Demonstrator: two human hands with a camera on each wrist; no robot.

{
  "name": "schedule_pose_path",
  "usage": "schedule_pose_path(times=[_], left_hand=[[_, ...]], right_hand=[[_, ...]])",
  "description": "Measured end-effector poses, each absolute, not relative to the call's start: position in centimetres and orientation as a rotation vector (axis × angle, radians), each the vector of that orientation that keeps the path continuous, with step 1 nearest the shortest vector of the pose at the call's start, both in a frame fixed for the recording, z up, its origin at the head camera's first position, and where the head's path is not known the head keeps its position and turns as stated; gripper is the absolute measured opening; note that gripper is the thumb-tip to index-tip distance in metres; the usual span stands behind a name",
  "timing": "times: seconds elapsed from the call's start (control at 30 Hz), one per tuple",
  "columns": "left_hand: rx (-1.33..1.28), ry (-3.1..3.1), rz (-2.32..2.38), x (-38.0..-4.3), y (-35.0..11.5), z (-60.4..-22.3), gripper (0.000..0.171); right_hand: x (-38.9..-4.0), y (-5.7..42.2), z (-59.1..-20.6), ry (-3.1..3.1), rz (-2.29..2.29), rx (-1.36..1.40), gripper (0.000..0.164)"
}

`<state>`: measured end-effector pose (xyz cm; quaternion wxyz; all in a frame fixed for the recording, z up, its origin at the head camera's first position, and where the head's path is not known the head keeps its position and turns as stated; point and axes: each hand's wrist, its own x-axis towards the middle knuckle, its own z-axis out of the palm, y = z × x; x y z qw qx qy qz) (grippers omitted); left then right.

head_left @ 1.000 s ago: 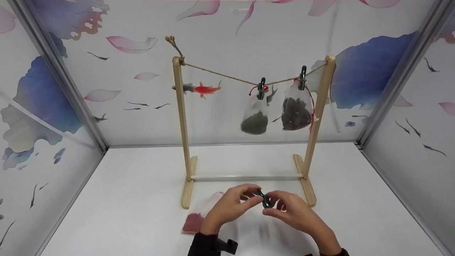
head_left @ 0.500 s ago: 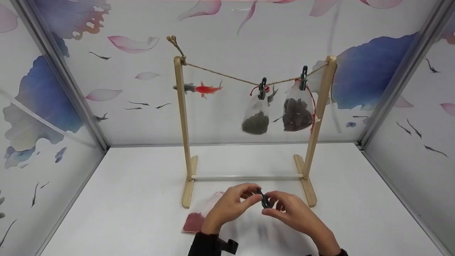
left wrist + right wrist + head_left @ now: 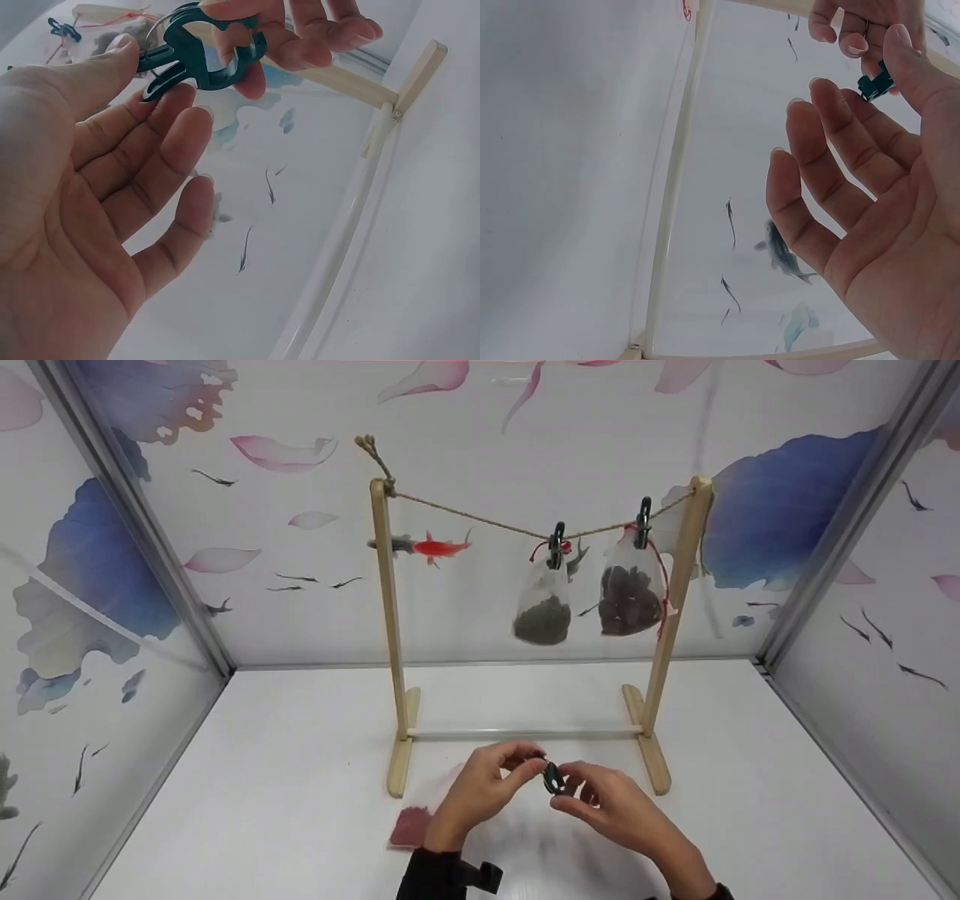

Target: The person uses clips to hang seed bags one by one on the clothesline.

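A dark green plastic spring clip (image 3: 553,778) is held between both hands above the front of the table. My left hand (image 3: 484,784) pinches its handle end between thumb and fingers; in the left wrist view the clip (image 3: 191,49) shows curved jaws pointing toward the other hand. Fingers and thumb of my right hand (image 3: 622,806) are around the jaw end. In the right wrist view my thumb hides part of the clip (image 3: 875,82). Behind the left hand lies a see-through drawstring bag (image 3: 411,826) with pinkish-red contents, partly covered by the wrist.
A wooden frame (image 3: 382,607) stands beyond the hands, with a sagging rope (image 3: 472,516) between its posts. Similar clips hold a bag of green bits (image 3: 541,619) and a bag of dark pieces (image 3: 630,604) on the rope. Printed panels enclose the white table (image 3: 300,780).
The left hand has drawn slightly up and left with the clip, which has turned a little and shows more of its jaws. The right hand has barely moved.
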<state>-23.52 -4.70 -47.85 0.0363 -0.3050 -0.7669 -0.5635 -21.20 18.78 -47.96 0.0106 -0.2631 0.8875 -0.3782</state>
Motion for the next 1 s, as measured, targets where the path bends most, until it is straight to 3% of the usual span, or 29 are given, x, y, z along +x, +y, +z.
schedule_pose_path(times=[0.27,0.57,0.8,1.0], left_hand=[[-0.766,-2.15,-1.741,-23.2,-8.1,-47.1,0.013],[-0.555,-2.082,-1.75,-23.1,-13.3,-46.7,0.009],[-0.443,-2.048,-1.769,-23.2,-15.5,-46.9,0.009],[-0.396,-2.05,-1.801,-23.3,-16.0,-47.1,0.01]], right_hand=[[-21.6,17.5,-48.7,2.762,-1.176,-0.83,0.044],[-23.9,12.6,-50.6,2.726,-1.179,-0.748,0.04],[-25.2,8.2,-51.2,2.81,-1.084,-0.554,0.063],[-25.8,5.4,-51.9,2.81,-1.074,-0.404,0.046]])
